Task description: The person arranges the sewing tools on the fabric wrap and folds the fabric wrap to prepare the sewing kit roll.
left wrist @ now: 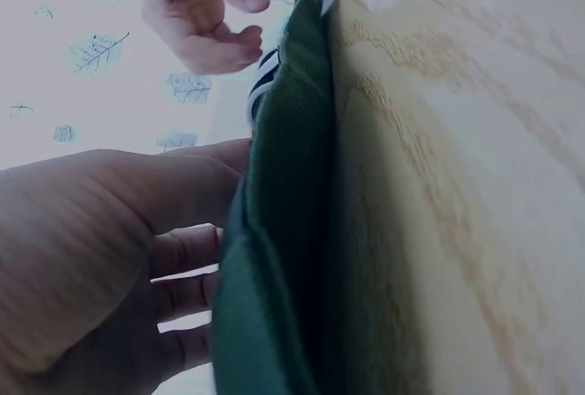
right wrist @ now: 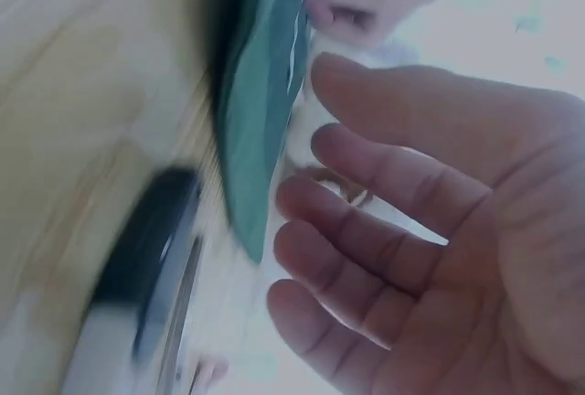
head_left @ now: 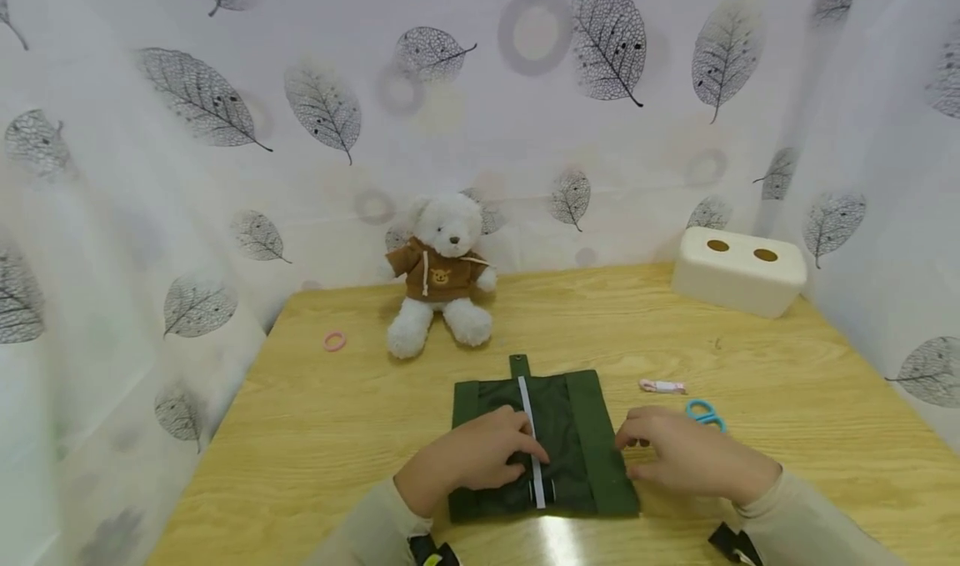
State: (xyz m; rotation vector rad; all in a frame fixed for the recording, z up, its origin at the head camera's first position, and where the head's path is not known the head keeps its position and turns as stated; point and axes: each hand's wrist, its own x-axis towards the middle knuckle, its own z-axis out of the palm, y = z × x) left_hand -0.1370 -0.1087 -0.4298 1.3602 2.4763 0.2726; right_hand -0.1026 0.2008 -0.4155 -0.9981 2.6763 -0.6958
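A: What is each grip doing?

B: The left hand (head_left: 468,459) lies flat on the dark green fabric pouch (head_left: 542,445), fingers straight and pressing beside its white strip (head_left: 531,441). It curls round nothing. The right hand (head_left: 678,453) is relaxed and loose, fingers a little bent, holding nothing; it sits at the pouch's right edge, and whether it touches the cloth I cannot tell.

A: The wrist cameras agree?

B: The left wrist view shows straight fingers (left wrist: 187,253) against the green cloth, with the other hand above. The right wrist view is blurred, yet the palm is plainly spread.

A: Where does the pouch lie?

B: Flat on the wooden tabletop (head_left: 787,408), at its near edge, right in front of the person, its small tab (head_left: 519,364) pointing away.

A: And past it?

B: Just beyond the right hand are blue scissors (head_left: 705,413), partly hidden, and next to them a small pink-and-white packet (head_left: 662,386). Farther back on the left lies a pink hair tie (head_left: 334,340). A white teddy bear (head_left: 442,274) in a brown hoodie sits at the back, and a white box with two round holes (head_left: 738,270) stands in the far right corner. Leaf-print curtain (head_left: 202,95) closes it all in.
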